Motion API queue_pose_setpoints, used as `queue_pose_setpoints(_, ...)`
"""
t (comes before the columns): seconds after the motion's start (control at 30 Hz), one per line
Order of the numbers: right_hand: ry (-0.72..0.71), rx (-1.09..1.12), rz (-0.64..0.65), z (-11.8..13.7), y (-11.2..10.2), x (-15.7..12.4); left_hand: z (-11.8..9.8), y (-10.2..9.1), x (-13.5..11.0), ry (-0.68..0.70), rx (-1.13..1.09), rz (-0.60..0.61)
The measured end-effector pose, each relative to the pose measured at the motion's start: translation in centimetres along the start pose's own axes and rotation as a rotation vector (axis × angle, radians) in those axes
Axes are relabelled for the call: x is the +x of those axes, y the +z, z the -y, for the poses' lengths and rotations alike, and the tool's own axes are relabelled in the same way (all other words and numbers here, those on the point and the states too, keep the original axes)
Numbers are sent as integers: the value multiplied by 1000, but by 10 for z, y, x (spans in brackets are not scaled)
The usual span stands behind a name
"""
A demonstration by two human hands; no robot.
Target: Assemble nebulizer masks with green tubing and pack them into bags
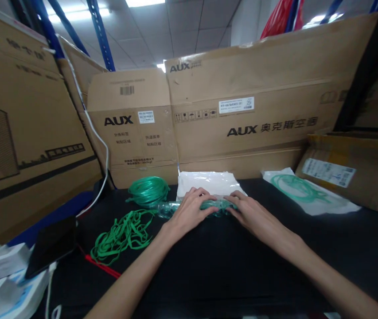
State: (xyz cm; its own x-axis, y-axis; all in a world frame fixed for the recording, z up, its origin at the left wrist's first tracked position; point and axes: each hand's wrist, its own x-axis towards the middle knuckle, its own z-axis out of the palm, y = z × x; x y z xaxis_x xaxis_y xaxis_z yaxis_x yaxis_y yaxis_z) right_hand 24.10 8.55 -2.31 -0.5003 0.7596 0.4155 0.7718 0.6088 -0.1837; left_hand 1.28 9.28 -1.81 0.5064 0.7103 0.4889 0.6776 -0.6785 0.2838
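My left hand (195,206) and my right hand (247,210) grip a clear plastic bag (169,209) with green tubing (220,204) inside, between them on the black table. Fingers and thumbs of both hands are curled round the bundle, which hides part of it. A coil of shiny green tubing (149,189) lies left of the bag. Closer to me is a loose tangle of flat green cord (122,237). Just behind my hands, a stack of white plastic bags (207,180) rests against the cardboard.
At the right, a white bag with a pale green coil (302,188) lies beside an open cardboard box (351,168). A phone (52,243), a power strip (16,297) and a white cable (92,128) are at left. Cardboard panels (205,137) wall the table (225,270) in.
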Motion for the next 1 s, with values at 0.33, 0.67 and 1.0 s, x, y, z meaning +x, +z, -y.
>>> queue_pose_setpoints(0.33, 120, -75, 71, -12, -15, -13, 13, 6, 0, 11, -35, 35)
queue_pose_setpoints(0.67, -22, -51, -21, 13, -3, -54, -30, -68, -41, -119, 49, -6)
queue_pose_setpoints(1.0, -88, 60, 182, 51, 2, -44, -1, -86, -111, -595, 93, 341)
